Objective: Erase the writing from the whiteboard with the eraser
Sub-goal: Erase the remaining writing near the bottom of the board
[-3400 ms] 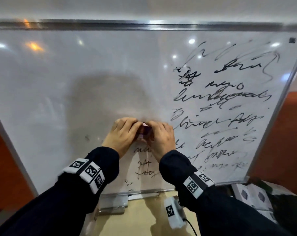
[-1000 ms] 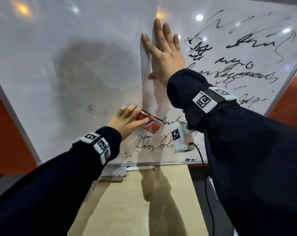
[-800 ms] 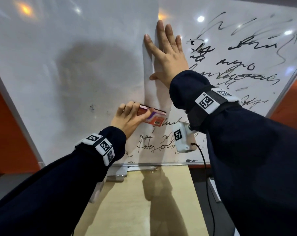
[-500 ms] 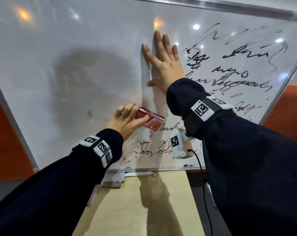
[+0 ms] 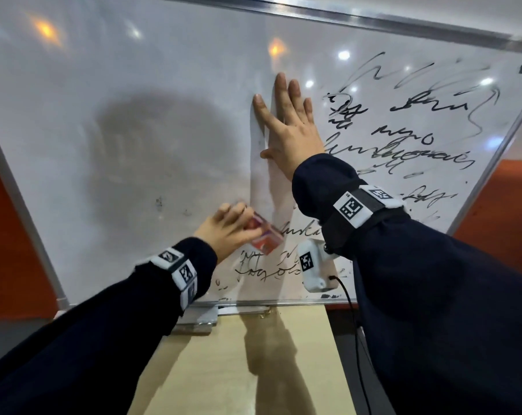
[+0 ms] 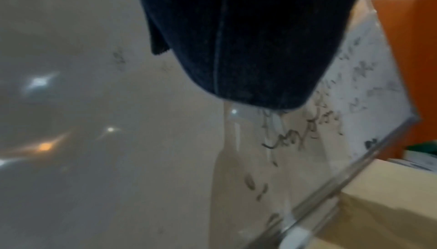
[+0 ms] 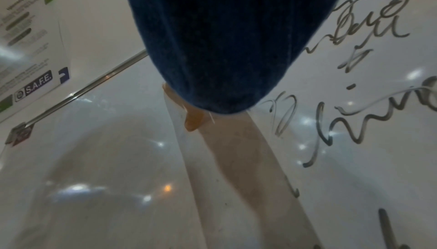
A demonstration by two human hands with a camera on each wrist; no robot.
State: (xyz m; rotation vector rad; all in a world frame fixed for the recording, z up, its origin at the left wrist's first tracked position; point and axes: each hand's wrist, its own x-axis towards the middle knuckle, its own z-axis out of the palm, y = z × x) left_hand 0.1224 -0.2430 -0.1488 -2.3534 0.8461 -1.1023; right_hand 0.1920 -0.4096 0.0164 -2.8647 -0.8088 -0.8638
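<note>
Whiteboard (image 5: 163, 145) stands tilted, its lower edge on a pale wooden table (image 5: 238, 369). Taking the board as landmark, left to right.

Left half of the board: wiped, only faint smudges and ceiling-light reflections.

Lower centre of the board: left hand (image 5: 228, 230) grips the eraser (image 5: 265, 236), fingers curled over its top, thumb along its near side. Eraser is red-faced (blurred, so the label is unreadable) and pressed against the board surface, just above a few lines of remaining writing (image 5: 265, 268).

Upper centre of the board: right hand (image 5: 289, 130) lies flat against it, fingers straight and slightly spread, holding nothing.

Right half of the board: dense black handwriting, unerased, running from near the top edge toward the bottom.

Wrist views: dark sleeves (image 6: 248, 28) block both hands; right wrist shows only a thumb tip (image 7: 194, 122) on the board.
</note>
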